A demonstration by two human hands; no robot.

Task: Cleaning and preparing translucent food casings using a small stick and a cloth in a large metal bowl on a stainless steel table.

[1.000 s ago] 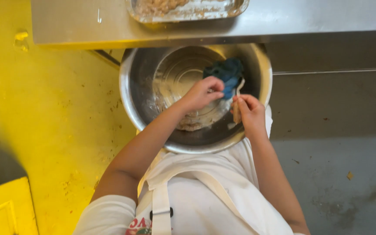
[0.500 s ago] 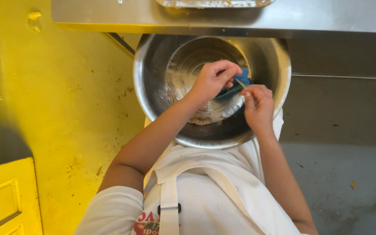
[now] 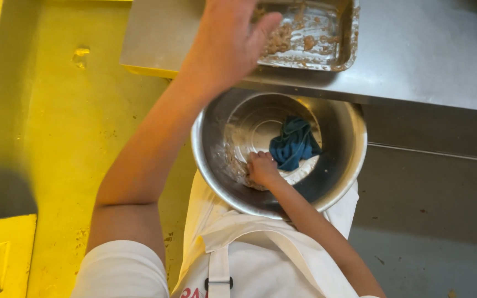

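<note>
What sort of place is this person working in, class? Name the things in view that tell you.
Probably a commercial or canteen kitchen. A stainless steel counter carries a metal tray smeared with brown food residue, a large steel mixing bowl holds a blue cloth, and the person wears a white apron.

A crumpled dark blue cloth (image 3: 293, 144) lies in the round silvery steel bowl (image 3: 340, 165); grey steel desk (image 3: 426, 49), yellow floor (image 3: 67, 127), white apron (image 3: 249, 259).

Left hand (image 3: 228, 41) raised forward, fingers spread open; right hand (image 3: 261, 169) low, curled in a loose fist.
</note>
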